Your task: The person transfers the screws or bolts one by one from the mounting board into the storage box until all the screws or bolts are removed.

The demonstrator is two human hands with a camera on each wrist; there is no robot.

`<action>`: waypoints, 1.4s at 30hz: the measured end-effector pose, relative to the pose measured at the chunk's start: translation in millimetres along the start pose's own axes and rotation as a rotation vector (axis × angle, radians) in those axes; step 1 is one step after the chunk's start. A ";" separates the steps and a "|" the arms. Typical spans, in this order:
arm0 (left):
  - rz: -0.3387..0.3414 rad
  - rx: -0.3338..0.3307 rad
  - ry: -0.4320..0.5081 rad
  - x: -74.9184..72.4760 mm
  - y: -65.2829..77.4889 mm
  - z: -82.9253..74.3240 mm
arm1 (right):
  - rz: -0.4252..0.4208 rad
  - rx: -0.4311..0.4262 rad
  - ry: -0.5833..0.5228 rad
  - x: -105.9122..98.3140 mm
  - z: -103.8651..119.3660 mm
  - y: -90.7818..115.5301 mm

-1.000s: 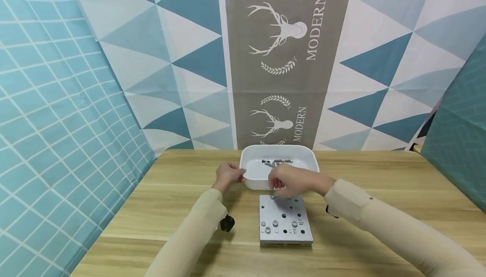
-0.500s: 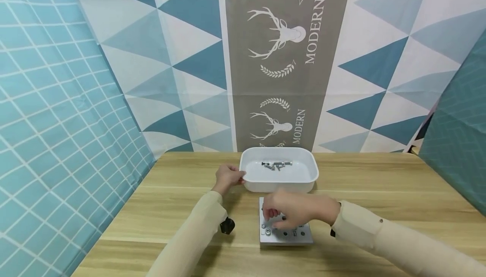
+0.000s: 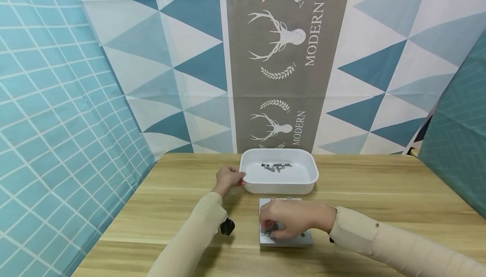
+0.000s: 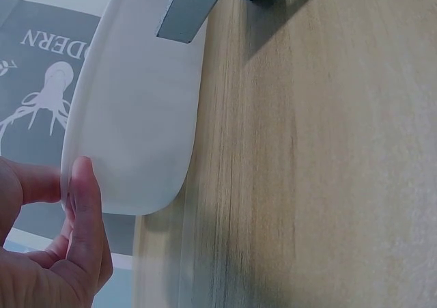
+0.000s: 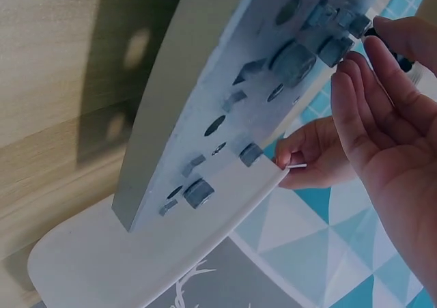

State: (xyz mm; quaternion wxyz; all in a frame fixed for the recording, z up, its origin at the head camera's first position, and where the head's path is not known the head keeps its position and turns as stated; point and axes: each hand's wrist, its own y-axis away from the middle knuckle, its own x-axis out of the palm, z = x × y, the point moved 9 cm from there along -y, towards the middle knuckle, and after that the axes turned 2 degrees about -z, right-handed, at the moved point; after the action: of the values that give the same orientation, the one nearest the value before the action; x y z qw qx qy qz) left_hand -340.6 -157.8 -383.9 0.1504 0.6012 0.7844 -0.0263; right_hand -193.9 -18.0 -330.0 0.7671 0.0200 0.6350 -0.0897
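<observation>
My left hand (image 3: 226, 178) pinches the left rim of a white plastic tray (image 3: 279, 189) between thumb and fingers, as the left wrist view shows on the tray's wall (image 4: 140, 110). In front of the tray lies a flat silver metal plate (image 3: 265, 204) with holes and several bolts in it. Over its near left part is my right hand (image 3: 294, 216). In the right wrist view, thumb and index fingertip of that hand (image 5: 403, 117) meet at a small bolt head (image 5: 356, 25) near the plate's corner. More bolt heads stand close by, one of them larger (image 5: 295, 63).
Several loose bolts (image 3: 279, 165) lie in the tray. The wooden table (image 3: 353, 176) ends at a patterned cloth backdrop (image 3: 262, 79), with a blue checked cloth (image 3: 57, 121) at left. A black wrist camera (image 3: 227, 226) sits under the left sleeve.
My right hand has come back from above the tray's near edge to the near left part of the plate, and its fingertips have lowered to a bolt. The left hand stays on the rim.
</observation>
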 end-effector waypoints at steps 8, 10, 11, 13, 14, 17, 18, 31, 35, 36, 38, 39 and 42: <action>0.007 -0.004 0.026 0.1 -4.1 1.1 | 0.032 0.002 0.046 5.4 3.6 -4.5; 0.011 -0.005 0.033 0.5 -4.1 1.4 | 0.039 0.012 0.045 7.1 3.3 -4.9; 0.013 -0.005 0.035 0.6 -3.6 1.4 | 0.042 0.016 0.044 7.9 3.1 -4.9; 0.015 -0.007 0.035 0.8 -2.5 0.7 | 0.040 0.020 0.039 8.6 2.9 -4.7; 0.016 -0.002 0.034 0.9 -2.2 -0.3 | 0.037 0.020 0.041 8.5 2.8 -4.6; 0.013 0.003 0.026 0.3 -1.6 -2.0 | 0.027 0.014 0.048 8.5 2.5 -4.3; 0.011 0.005 0.024 0.2 -1.8 -2.2 | 0.024 0.010 0.050 8.4 2.6 -4.1; 0.006 -0.007 -0.016 0.1 0.8 1.4 | -0.073 -0.057 0.110 8.1 8.8 -2.9; 0.003 -0.009 -0.026 0.5 0.6 2.3 | -0.090 -0.052 0.080 5.6 7.8 -2.1; 0.002 -0.010 -0.026 0.5 0.4 2.4 | -0.094 -0.051 0.069 4.2 7.5 -2.0; -0.002 -0.009 -0.020 0.4 0.0 2.2 | -0.100 -0.049 0.059 1.2 6.6 -1.8; -0.003 -0.009 -0.019 0.3 0.0 2.0 | -0.107 -0.049 0.061 -0.4 6.3 -1.5; -0.005 -0.005 -0.019 0.1 -0.3 1.5 | -0.130 -0.052 0.056 -6.2 6.2 -0.2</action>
State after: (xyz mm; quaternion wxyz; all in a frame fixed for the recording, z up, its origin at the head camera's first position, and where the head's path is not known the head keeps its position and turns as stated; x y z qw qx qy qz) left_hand -340.6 -158.1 -385.4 0.1592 0.5985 0.7846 -0.0304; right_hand -189.0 -18.4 -322.7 0.7417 -0.0386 0.6584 -0.1224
